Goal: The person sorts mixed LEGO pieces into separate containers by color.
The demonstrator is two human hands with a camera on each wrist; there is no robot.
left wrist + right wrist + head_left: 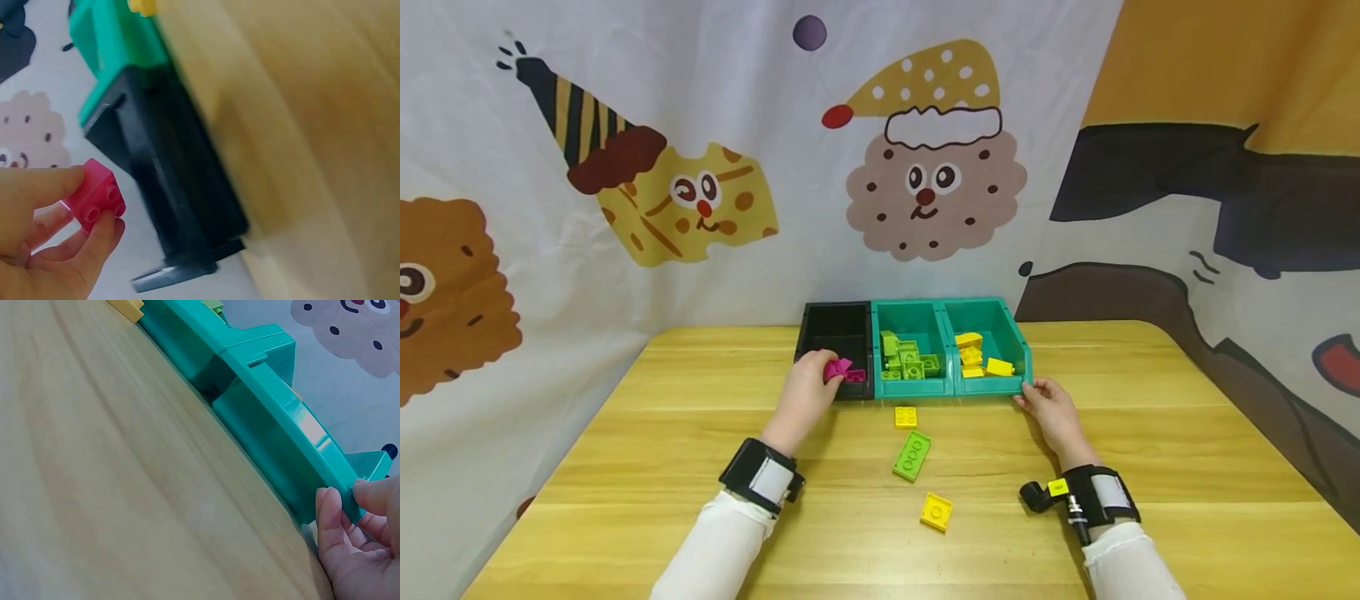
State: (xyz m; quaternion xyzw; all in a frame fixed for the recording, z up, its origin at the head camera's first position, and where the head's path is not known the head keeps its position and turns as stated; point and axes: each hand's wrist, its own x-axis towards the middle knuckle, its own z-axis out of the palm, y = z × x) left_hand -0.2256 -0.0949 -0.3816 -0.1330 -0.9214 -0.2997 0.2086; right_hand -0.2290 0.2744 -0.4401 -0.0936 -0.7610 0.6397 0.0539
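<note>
My left hand [807,390] pinches a pink toy brick [97,192] between thumb and fingers, above the front of the black bin [838,321]. Another pink brick [856,377] lies inside that bin. With thumb and fingertips, my right hand [1054,414] grips the front right corner of the right teal bin [275,453]. Several yellow bricks [971,357] lie in this bin. The middle teal bin [913,314] holds several green bricks [910,354], and the three bins stand side by side.
On the wooden table [700,417], in front of the bins, lie a yellow brick [906,417], a longer green brick [912,456] and a flatter yellow piece [936,512]. A printed cloth [805,208] hangs behind the bins.
</note>
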